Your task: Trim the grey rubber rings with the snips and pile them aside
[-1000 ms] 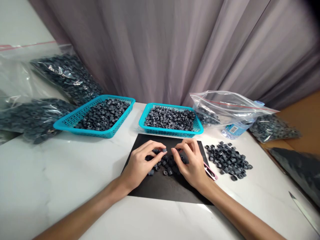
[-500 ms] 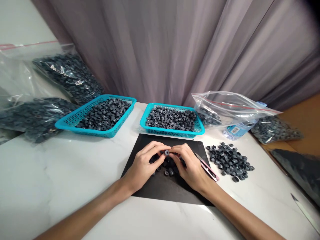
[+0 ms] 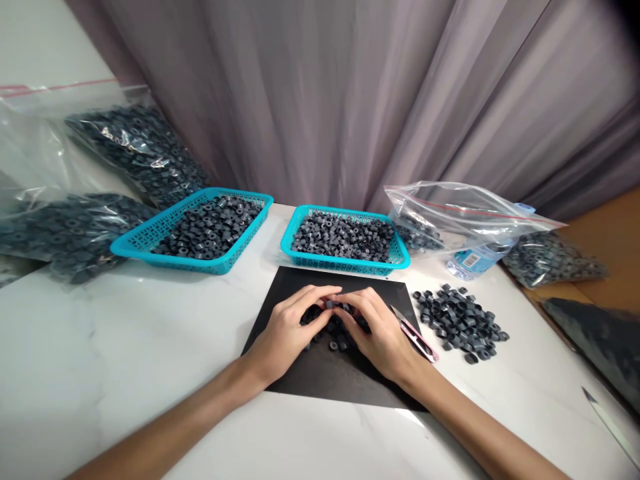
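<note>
Both hands meet in the middle of the frame, low over the black mat (image 3: 325, 380). The left hand (image 3: 287, 327) pinches a small dark ring (image 3: 331, 305) between thumb and forefinger. The right hand (image 3: 380, 330) has its curled fingertips against the same ring, but I cannot tell whether it grips the ring or only touches it.

A second ago the hands were a little apart, with the left holding the ring up alone. Half a second ago the ring's open face showed between the two sets of fingertips. Now the fingers have closed over it and it is nearly hidden, so the ring has gone from one hand's hold to being worked between both. It sits just above the loose rings (image 3: 336, 341) scattered on the mat under the palms.

The pink-handled snips (image 3: 415, 337), mostly covered by the right hand a second ago, now lie in plain sight just beside that hand at the mat's right edge, untouched.

Further right a heap of rings (image 3: 460, 320) lies on the white table (image 3: 125, 347). Behind the mat stand two turquoise baskets, the left basket (image 3: 150, 248) and the centre basket (image 3: 345, 267), both full of the same pieces. Filled plastic bags (image 3: 140, 150) lie at the upper left of the frame. A mostly empty clear bag (image 3: 460, 210) rests at the right, over a bottle (image 3: 475, 257).
</note>
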`<state>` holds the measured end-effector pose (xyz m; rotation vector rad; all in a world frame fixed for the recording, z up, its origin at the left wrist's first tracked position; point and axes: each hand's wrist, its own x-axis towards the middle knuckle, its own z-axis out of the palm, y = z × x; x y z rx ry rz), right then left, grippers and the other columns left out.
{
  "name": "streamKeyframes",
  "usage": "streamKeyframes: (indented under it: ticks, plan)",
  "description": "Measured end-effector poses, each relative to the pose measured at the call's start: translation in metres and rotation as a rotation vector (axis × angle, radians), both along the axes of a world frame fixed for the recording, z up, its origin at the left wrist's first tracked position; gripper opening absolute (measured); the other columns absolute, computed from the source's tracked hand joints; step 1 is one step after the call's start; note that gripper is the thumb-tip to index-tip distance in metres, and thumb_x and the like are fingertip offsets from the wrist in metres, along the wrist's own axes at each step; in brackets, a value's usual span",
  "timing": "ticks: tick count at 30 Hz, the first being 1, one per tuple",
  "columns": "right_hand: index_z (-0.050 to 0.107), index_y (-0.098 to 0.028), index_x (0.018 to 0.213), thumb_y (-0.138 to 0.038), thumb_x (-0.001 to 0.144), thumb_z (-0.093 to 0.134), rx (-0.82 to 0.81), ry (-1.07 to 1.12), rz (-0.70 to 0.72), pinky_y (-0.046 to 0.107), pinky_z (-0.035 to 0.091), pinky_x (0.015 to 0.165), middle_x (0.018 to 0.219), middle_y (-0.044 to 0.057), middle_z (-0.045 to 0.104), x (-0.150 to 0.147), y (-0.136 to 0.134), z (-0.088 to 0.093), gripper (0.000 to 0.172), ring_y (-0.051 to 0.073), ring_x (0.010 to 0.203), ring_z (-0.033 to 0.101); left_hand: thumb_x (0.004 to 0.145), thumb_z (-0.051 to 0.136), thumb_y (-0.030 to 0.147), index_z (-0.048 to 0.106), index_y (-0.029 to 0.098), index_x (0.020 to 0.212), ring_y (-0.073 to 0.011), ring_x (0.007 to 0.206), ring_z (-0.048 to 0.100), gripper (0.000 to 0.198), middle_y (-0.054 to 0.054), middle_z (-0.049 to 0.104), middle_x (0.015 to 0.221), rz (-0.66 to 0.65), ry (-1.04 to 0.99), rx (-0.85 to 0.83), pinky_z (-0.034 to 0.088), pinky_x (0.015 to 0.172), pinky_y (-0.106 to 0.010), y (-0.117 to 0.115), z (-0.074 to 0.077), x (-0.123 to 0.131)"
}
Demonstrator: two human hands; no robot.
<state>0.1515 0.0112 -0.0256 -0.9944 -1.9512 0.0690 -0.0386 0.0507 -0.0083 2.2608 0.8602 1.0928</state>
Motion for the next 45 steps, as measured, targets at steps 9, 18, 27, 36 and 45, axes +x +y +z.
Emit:
streamKeyframes:
  ticks: [9, 18, 27, 36, 45]
  plan:
    - [0.055, -0.024, 0.127, -0.014, 0.100, 0.053, 0.033, -0.055, -0.045, 0.038, 0.056, 0.083, 0.106, 0.009, 0.065, 0.001, 0.005, -0.004, 0.029, 0.022, 0.094, 0.060, 0.094, 0.063, 0.022, 0.070, 0.023, 0.109, -0.0137, 0.093, 0.074, 0.017, 0.001, 0.074, 0.110, 0.018, -0.098, -0.122, 0.058, 0.091, -0.024, 0.000, 0.003, 0.001]
    - [0.057, -0.021, 0.116, -0.014, 0.099, 0.055, 0.037, 0.013, -0.083, 0.036, 0.055, 0.085, 0.103, 0.008, 0.064, 0.000, 0.004, -0.002, 0.019, 0.020, 0.096, 0.060, 0.097, 0.058, 0.026, 0.071, 0.020, 0.116, -0.0170, 0.104, 0.072, 0.023, -0.003, 0.074, 0.118, 0.036, -0.111, -0.143, 0.056, 0.098, -0.026, -0.003, 0.005, 0.002]
    - [0.055, -0.024, 0.130, -0.013, 0.099, 0.055, 0.045, 0.029, -0.079, 0.039, 0.055, 0.089, 0.111, 0.008, 0.065, 0.002, 0.004, -0.005, 0.033, 0.022, 0.101, 0.061, 0.097, 0.057, 0.024, 0.069, 0.021, 0.122, -0.0176, 0.106, 0.072, 0.028, -0.004, 0.072, 0.122, 0.012, -0.119, -0.140, 0.057, 0.099, -0.028, -0.004, 0.003, 0.002]
    - [0.057, -0.024, 0.124, -0.012, 0.097, 0.056, 0.067, 0.056, -0.088, 0.038, 0.056, 0.086, 0.108, 0.008, 0.066, 0.001, 0.002, -0.001, 0.030, 0.022, 0.099, 0.063, 0.092, 0.064, 0.023, 0.069, 0.019, 0.120, -0.0184, 0.104, 0.074, 0.029, -0.006, 0.072, 0.125, -0.034, -0.205, -0.362, 0.058, 0.098, -0.027, -0.009, 0.008, 0.005]
    - [0.058, -0.024, 0.120, -0.007, 0.093, 0.060, 0.212, 0.187, -0.175, 0.037, 0.055, 0.081, 0.103, 0.006, 0.068, 0.002, -0.004, 0.006, 0.031, 0.020, 0.093, 0.065, 0.084, 0.077, 0.027, 0.070, 0.018, 0.119, -0.0244, 0.119, 0.068, 0.037, -0.007, 0.076, 0.120, -0.112, -0.499, -0.796, 0.053, 0.107, -0.033, -0.008, 0.019, 0.007]
